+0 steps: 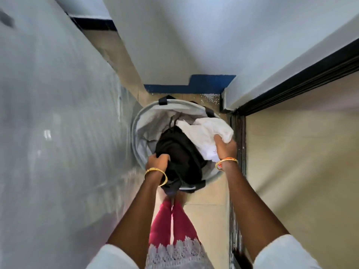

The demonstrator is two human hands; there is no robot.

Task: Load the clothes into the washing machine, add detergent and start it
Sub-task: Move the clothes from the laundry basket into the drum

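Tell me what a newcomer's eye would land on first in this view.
First the two bare arms reaching down the middle to a round grey laundry basket on the tiled floor. The left hand grips a black garment hanging over the basket's near rim, and the right hand grips a white garment at its right side. Next come the gold bangles on both wrists and the blue skirting strip on the wall beyond.
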